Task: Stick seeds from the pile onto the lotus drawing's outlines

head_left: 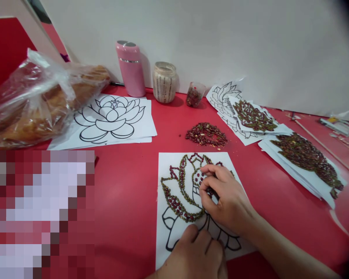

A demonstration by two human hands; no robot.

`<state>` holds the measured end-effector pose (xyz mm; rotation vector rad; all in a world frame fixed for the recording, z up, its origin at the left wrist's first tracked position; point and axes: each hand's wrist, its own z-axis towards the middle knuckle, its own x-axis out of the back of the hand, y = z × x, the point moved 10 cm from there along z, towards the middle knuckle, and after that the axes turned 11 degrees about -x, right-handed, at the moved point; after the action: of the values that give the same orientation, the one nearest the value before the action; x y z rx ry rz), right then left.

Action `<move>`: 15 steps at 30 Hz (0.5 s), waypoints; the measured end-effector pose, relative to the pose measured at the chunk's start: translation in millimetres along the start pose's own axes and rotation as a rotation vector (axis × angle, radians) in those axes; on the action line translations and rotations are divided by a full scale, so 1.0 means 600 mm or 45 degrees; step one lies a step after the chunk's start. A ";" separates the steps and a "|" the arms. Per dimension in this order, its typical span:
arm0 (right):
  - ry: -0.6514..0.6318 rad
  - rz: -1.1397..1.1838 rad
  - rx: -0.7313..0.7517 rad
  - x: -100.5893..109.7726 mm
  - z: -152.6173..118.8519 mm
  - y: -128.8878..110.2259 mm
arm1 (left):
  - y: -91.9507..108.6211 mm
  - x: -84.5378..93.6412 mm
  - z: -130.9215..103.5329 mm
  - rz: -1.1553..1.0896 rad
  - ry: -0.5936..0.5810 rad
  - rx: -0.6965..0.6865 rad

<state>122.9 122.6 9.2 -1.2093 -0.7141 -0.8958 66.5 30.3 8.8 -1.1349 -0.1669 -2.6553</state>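
A sheet of paper with a black-outlined lotus lies in front of me, partly covered with green and dark red beans along the petals. My right hand is over the middle of the flower, its fingers bent and the tips close to a few red beans at the centre. Anything small between those fingertips does not show. Across the lower part of the sheet rests my left hand, fingers curled under and closed. Its fingertips and whatever they hold are hidden.
Beyond the sheet is a pile of dark red beans. Farther back stand a pink flask, a glass jar and a small cup of beans. Lotus sheets and a plastic bag lie left; bean-covered pictures lie right.
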 end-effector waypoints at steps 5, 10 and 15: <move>-0.028 0.100 -0.071 0.008 0.003 0.014 | 0.001 0.003 0.005 -0.009 -0.008 -0.023; -0.012 0.128 -0.167 0.016 0.009 0.029 | 0.000 0.003 0.004 -0.050 -0.059 -0.048; -0.003 0.068 -0.094 0.009 0.006 0.016 | 0.000 0.000 0.002 -0.060 -0.046 -0.020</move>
<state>134.3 126.0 10.1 -1.2894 -0.6522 -0.8828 67.2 30.6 9.6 -1.1990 -0.1815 -2.6828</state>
